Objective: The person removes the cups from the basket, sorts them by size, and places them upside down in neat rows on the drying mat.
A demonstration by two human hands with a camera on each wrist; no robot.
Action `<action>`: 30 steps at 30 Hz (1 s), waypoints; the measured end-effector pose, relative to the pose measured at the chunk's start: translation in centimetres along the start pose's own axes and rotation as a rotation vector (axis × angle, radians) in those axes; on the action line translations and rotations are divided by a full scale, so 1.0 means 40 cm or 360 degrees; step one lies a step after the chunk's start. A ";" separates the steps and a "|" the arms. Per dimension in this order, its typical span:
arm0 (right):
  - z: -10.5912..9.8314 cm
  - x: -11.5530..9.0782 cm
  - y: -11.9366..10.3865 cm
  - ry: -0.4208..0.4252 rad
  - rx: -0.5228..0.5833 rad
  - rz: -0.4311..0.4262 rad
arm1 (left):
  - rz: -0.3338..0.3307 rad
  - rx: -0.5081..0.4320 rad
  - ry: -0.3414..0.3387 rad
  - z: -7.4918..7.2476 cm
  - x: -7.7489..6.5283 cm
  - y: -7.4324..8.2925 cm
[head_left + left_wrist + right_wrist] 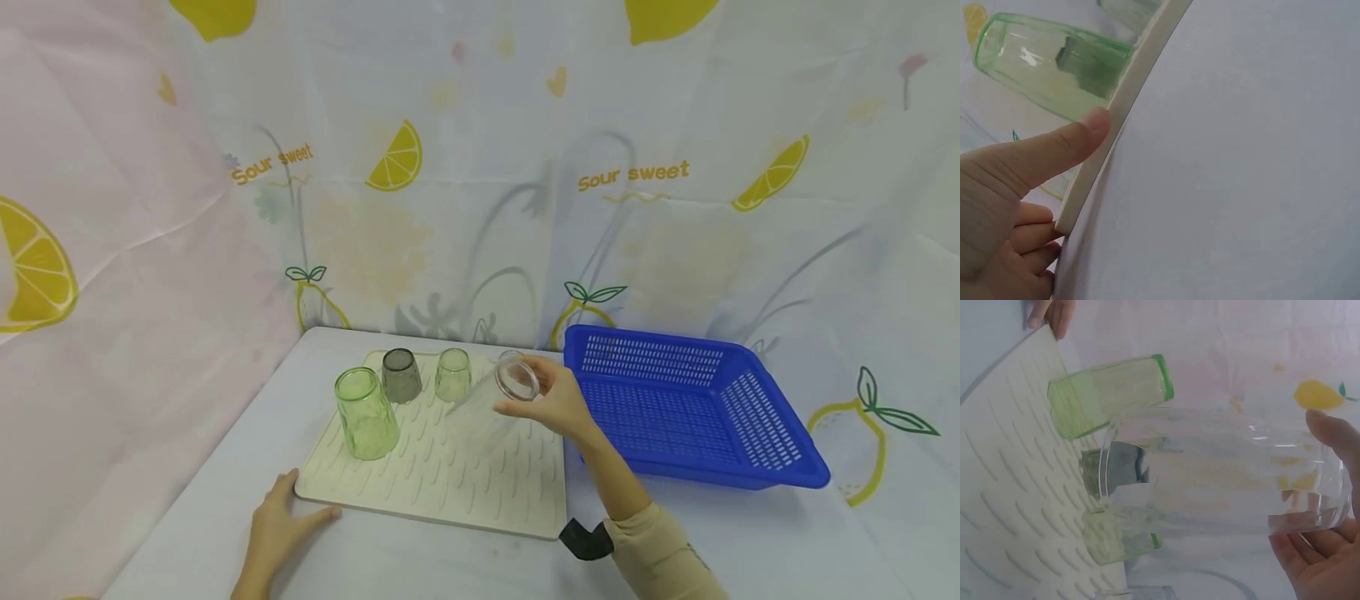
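Observation:
A tall clear drinking glass (1210,469) is in my right hand (558,400), which grips it near its base. Its mouth points down toward the cream ridged drying mat (480,492); whether the rim touches cannot be told. My left hand (277,529) rests at the mat's front left corner, thumb against the front edge in the left wrist view. On the mat stand a tall green glass (367,417), a short grey glass (402,377) and a short pale green glass (453,375). Another clear glass (1138,592) is partly visible at the bottom of the right wrist view.
To the mat's right sits a blue plastic basket (776,471) with slotted sides. A white cloth (442,567) covers the table. Behind it hangs a lemon-print curtain (480,233), and pale pink fabric (150,275) borders the left side.

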State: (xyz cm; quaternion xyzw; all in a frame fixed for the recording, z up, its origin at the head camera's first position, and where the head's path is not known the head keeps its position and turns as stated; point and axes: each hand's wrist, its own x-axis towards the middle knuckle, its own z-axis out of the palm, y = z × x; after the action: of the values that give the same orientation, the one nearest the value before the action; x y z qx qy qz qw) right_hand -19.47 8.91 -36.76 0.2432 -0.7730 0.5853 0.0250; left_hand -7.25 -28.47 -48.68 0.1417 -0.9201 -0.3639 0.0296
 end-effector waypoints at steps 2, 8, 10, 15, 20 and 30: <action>0.011 0.009 0.006 -0.0021 -0.0009 -0.0001 | 0.0007 -0.0004 -0.0053 0.000 0.010 -0.004; 0.044 0.023 -0.015 -0.0076 0.0015 -0.0050 | 0.0043 -0.0017 -0.0074 0.002 0.028 -0.012; 0.054 0.023 -0.033 -0.0098 0.0017 -0.0041 | 0.0045 -0.0020 -0.0072 0.002 0.030 -0.014; 0.090 0.039 -0.003 -0.0118 0.0034 0.0021 | 0.0039 -0.0043 -0.0056 -0.001 0.031 -0.020; 0.126 0.070 0.056 -0.0082 0.0043 -0.0039 | 0.0054 -0.0074 -0.0035 -0.002 0.029 -0.023; 0.179 0.096 0.081 -0.0111 -0.0216 -0.0014 | 0.0093 -0.0081 -0.0004 0.001 0.028 -0.020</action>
State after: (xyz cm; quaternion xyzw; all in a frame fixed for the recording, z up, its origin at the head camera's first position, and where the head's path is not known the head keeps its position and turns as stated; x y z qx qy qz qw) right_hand -22.42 1.64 -40.65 0.2647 -0.8102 0.5227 0.0171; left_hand -8.13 -29.32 -49.28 0.1136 -0.9144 -0.3863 0.0427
